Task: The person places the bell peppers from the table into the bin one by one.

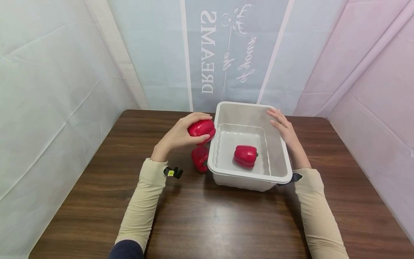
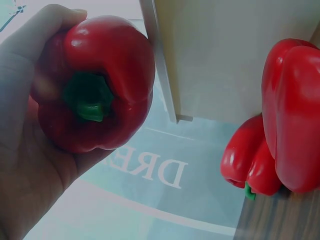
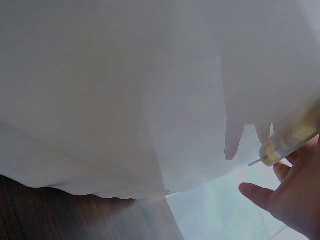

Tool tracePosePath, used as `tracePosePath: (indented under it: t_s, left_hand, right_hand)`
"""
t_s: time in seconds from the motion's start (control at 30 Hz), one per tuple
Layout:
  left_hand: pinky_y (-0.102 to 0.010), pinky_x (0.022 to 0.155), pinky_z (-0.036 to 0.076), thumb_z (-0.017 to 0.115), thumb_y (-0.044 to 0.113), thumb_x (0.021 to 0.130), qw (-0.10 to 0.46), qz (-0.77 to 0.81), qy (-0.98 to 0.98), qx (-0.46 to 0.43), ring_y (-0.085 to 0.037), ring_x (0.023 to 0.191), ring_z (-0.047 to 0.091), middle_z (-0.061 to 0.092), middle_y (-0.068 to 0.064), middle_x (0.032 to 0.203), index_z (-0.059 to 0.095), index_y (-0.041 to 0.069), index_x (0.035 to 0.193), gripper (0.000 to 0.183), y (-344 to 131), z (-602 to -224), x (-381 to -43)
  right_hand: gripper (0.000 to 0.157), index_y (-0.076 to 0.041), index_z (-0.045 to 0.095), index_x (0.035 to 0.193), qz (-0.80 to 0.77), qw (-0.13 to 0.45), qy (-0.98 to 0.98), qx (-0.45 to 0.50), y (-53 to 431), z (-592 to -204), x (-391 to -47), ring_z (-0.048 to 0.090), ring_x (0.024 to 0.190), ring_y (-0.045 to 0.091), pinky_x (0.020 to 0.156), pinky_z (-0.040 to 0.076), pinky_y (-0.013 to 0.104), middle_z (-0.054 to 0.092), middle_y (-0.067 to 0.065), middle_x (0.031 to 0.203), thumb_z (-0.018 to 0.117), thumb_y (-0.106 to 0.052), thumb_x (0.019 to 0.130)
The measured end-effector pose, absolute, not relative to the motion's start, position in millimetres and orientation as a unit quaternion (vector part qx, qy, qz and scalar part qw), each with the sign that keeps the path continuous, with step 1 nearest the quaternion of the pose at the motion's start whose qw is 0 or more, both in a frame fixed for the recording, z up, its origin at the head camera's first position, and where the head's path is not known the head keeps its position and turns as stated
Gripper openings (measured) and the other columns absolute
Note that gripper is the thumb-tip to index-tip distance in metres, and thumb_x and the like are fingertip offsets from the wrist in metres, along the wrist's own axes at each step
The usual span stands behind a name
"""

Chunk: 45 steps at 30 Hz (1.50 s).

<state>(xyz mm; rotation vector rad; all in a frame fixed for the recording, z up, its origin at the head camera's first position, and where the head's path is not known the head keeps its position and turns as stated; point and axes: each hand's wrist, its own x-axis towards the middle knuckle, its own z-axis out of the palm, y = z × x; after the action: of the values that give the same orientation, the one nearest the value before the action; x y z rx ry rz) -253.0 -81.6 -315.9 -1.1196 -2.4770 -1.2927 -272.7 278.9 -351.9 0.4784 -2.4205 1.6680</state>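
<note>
My left hand [image 1: 184, 133] grips a red bell pepper [image 1: 201, 128] at the left rim of a white plastic bin [image 1: 249, 175]. Its green stem [image 2: 90, 97] faces the left wrist camera, with my fingers and thumb around the sides. Another red pepper [image 1: 198, 158] lies on the table below it, against the bin's outer wall. The left wrist view shows two peppers there, a large one [image 2: 297, 115] and one partly behind it [image 2: 250, 160]. Inside the bin a single pepper [image 1: 245, 155] lies on its side. My right hand [image 1: 284, 129] rests at the right rim, fingers loosely extended over it.
The bin stands on a dark wooden table [image 1: 200, 219], toward its far edge. Behind the table hangs a pale blue cloth [image 1: 161, 54] with white lettering. White cloth walls [image 1: 48, 90] rise on both sides.
</note>
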Motion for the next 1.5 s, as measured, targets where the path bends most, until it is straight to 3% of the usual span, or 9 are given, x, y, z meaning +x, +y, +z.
tracePosePath:
  t_s: [0.13, 0.43, 0.77, 1.5]
  left_hand:
    - [-0.037, 0.083, 0.052, 0.074, 0.013, 0.076, 0.071, -0.428, -0.819, -0.377, -0.021, 0.111, 0.051, 0.054, -0.007, 0.126, 0.056, 0.009, 0.124, 0.052, -80, -313, -251]
    - [-0.030, 0.082, 0.052, 0.075, 0.027, 0.076, 0.086, -0.424, -0.812, -0.392, -0.009, 0.110, 0.049, 0.053, 0.007, 0.125, 0.056, 0.024, 0.126, 0.054, -79, -332, -272]
    - [-0.031, 0.082, 0.052, 0.075, 0.027, 0.075, 0.094, -0.422, -0.805, -0.406, -0.010, 0.110, 0.049, 0.052, 0.006, 0.125, 0.056, 0.021, 0.125, 0.054, -75, -327, -274]
    - [-0.031, 0.081, 0.052, 0.074, 0.026, 0.077, 0.090, -0.428, -0.791, -0.427, -0.010, 0.106, 0.051, 0.053, 0.006, 0.123, 0.056, 0.020, 0.125, 0.052, -63, -326, -273]
  right_hand:
    - [0.043, 0.011, 0.039, 0.132, 0.561, 0.080, -0.808, 0.159, 284, -357, -278, -0.001, 0.143, 0.028, 0.112, -0.005, 0.053, 0.023, 0.024, 0.148, 0.045, -0.009, 0.094]
    - [0.042, 0.003, 0.042, 0.135, 0.557, 0.084, -0.810, 0.160, 296, -376, -294, 0.000, 0.144, 0.023, 0.114, -0.005, 0.048, 0.025, 0.018, 0.150, 0.045, -0.012, 0.095]
    - [0.042, 0.013, 0.039, 0.131, 0.560, 0.087, -0.808, 0.161, 281, -349, -273, -0.001, 0.143, 0.030, 0.113, -0.005, 0.051, 0.023, 0.026, 0.147, 0.044, -0.008, 0.094]
    - [0.042, 0.011, 0.040, 0.131, 0.575, 0.081, -0.797, 0.166, 281, -355, -275, -0.002, 0.143, 0.028, 0.113, -0.006, 0.050, 0.023, 0.025, 0.148, 0.044, -0.007, 0.095]
